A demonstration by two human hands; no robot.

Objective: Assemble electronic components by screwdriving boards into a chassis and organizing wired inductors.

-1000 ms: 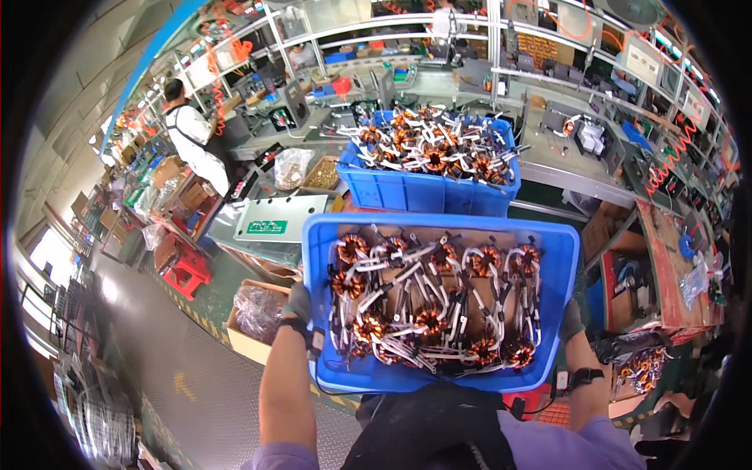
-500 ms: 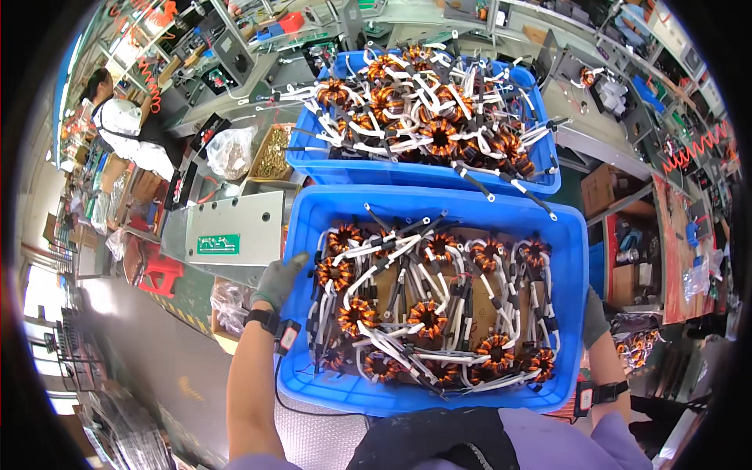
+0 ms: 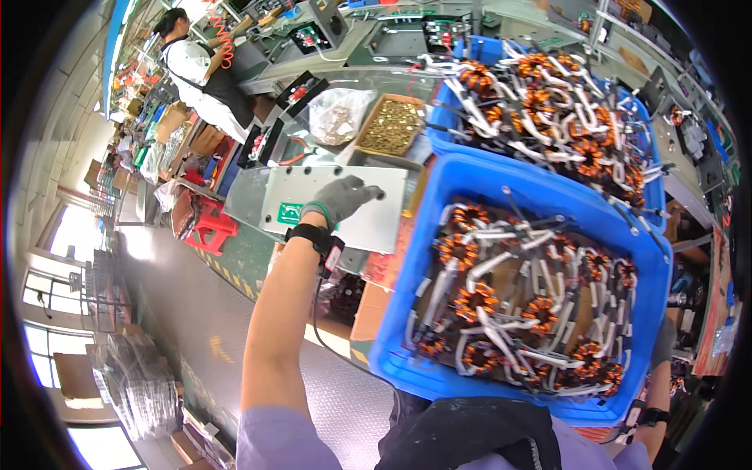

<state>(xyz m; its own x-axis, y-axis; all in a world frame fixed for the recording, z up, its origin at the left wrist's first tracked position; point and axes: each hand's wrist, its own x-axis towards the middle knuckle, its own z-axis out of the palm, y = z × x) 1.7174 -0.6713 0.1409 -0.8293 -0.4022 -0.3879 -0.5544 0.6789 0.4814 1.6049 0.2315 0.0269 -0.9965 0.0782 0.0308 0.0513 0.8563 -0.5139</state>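
My left hand (image 3: 342, 200), in a grey glove, is open over a light grey metal panel (image 3: 345, 232), its fingers stretched to the right. A small green circuit board (image 3: 290, 212) lies on the panel beside my wrist. The near blue bin (image 3: 398, 313) stands in front of me to the right. In it are several copper-wound ring coils (image 3: 475, 302) with white and black leads and ring terminals, some blurred. My gloved right hand (image 3: 664, 343) grips the bin's right side from outside; its fingers are mostly hidden.
A second blue bin (image 3: 446, 135), heaped with similar coils, stands just behind. A tray of small brass-coloured parts (image 3: 389, 125) and a clear plastic bag (image 3: 338, 117) sit beyond the panel. Left are a red stool (image 3: 210, 225) and a person (image 3: 196, 74) at a bench.
My left hand has let go of the near bin's left side and moved over the metal panel. The view has swung left, so the bins appear farther right and tilted.
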